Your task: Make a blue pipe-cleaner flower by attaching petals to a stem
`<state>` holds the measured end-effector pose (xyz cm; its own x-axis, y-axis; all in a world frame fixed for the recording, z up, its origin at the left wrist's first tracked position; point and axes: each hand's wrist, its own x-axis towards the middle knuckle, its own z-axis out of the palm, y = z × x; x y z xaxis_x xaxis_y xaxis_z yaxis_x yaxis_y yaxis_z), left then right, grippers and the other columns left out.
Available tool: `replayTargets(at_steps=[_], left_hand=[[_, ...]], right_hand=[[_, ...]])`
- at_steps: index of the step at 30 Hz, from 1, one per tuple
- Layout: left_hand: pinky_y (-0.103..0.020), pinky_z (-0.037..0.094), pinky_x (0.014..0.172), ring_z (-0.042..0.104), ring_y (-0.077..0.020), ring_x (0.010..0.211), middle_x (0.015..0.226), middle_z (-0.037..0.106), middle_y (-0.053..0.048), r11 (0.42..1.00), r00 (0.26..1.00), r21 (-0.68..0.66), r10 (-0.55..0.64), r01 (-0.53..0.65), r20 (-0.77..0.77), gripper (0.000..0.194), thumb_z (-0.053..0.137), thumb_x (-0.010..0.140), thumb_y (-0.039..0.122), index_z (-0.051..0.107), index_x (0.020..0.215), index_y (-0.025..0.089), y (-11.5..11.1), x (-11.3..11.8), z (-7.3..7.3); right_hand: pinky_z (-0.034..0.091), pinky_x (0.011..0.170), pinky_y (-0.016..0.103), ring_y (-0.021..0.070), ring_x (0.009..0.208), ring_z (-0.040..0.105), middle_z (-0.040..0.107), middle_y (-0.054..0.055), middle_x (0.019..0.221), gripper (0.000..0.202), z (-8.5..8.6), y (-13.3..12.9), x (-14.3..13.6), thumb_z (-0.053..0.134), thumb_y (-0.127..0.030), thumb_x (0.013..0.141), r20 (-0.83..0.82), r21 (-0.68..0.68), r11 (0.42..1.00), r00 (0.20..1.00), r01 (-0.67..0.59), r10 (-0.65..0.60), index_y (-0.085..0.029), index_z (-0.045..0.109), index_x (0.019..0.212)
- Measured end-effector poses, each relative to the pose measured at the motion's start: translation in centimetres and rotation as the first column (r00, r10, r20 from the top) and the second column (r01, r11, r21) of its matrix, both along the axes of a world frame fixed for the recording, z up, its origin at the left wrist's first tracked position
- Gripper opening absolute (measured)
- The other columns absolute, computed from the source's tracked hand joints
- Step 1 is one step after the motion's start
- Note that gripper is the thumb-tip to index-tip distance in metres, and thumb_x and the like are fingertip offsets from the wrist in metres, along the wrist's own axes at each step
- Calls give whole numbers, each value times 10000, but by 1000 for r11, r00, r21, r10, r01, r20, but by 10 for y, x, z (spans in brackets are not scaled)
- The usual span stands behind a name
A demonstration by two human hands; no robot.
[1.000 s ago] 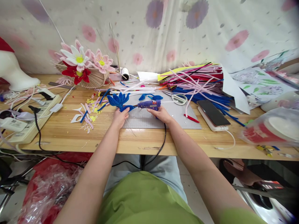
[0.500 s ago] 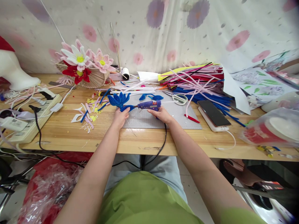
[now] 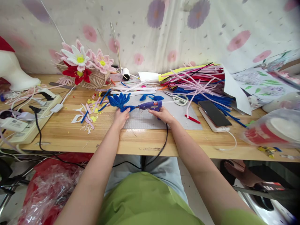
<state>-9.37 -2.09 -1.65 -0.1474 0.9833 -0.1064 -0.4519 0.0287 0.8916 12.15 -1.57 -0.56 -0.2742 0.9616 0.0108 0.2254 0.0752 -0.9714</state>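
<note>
My left hand [image 3: 121, 118] is closed on a blue fuzzy flower [image 3: 119, 100], gripping it low, near a blue petal [image 3: 127, 109] that points right. My right hand [image 3: 163, 114] is wrapped round a purple glue gun [image 3: 150, 106], whose nozzle points left and meets or nearly meets the petal's tip. A clear glue stick [image 3: 170, 102] sticks out of the gun's back. Behind the gun, loose blue petals [image 3: 151, 97] lie on the grey cutting mat [image 3: 142, 122].
Scissors [image 3: 181, 99], a red pen-like item [image 3: 192, 119] and a phone [image 3: 214, 113] lie to the right. Pipe cleaners [image 3: 199, 78] are heaped behind. At left are scraps [image 3: 87, 114], a power strip [image 3: 35, 118] and a basket of flowers [image 3: 93, 78]. The gun's black cord [image 3: 164, 143] hangs over the table edge.
The glue gun and my right hand have shifted very slightly to the right. The flower has barely moved, and both hands keep their hold.
</note>
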Motion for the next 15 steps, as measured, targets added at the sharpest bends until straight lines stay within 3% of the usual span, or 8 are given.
replayTargets(at_steps=[4, 7, 11, 13, 15], left_hand=[[-135, 172, 362, 269, 22, 366, 520, 444, 93, 1000, 999, 4, -1, 1, 40, 357, 770, 522, 104, 445, 658, 156, -1, -2, 1], [-133, 169, 360, 263, 23, 366, 512, 437, 93, 1000, 997, 6, -5, 4, 78, 350, 765, 517, 89, 446, 646, 152, -1, -2, 2], [-137, 168, 358, 271, 20, 369, 513, 444, 88, 1000, 996, -4, -9, 9, 94, 333, 760, 519, 76, 459, 641, 151, -2, -2, 4], [-137, 166, 357, 273, 20, 368, 512, 447, 88, 1000, 995, -7, -4, 5, 95, 334, 761, 517, 72, 461, 640, 151, -2, -2, 4], [-136, 164, 356, 274, 20, 366, 508, 445, 90, 1000, 995, -10, 1, 0, 98, 338, 762, 514, 70, 459, 641, 152, -2, -2, 5]], right_hand=[[306, 421, 239, 78, 452, 365, 444, -42, 496, 455, 2, 2, 13, 688, -617, 577, -1, 2, 999, 999, 42, -42, -205, 499, 617], [336, 433, 246, 80, 456, 384, 500, -17, 544, 421, 4, 7, 28, 637, -600, 639, -64, 86, 967, 970, 238, -233, -200, 507, 615], [419, 486, 278, 110, 491, 455, 605, 44, 669, 419, -2, 19, 52, 492, -595, 745, -115, 158, 772, 788, 616, -605, -188, 589, 767], [452, 526, 309, 148, 552, 526, 643, 91, 748, 450, -9, 25, 62, 469, -580, 761, -53, 151, 694, 707, 704, -705, -164, 617, 847], [476, 585, 344, 201, 651, 591, 660, 135, 805, 465, -15, 29, 69, 485, -552, 762, 57, 151, 666, 666, 730, -743, -133, 633, 899]])
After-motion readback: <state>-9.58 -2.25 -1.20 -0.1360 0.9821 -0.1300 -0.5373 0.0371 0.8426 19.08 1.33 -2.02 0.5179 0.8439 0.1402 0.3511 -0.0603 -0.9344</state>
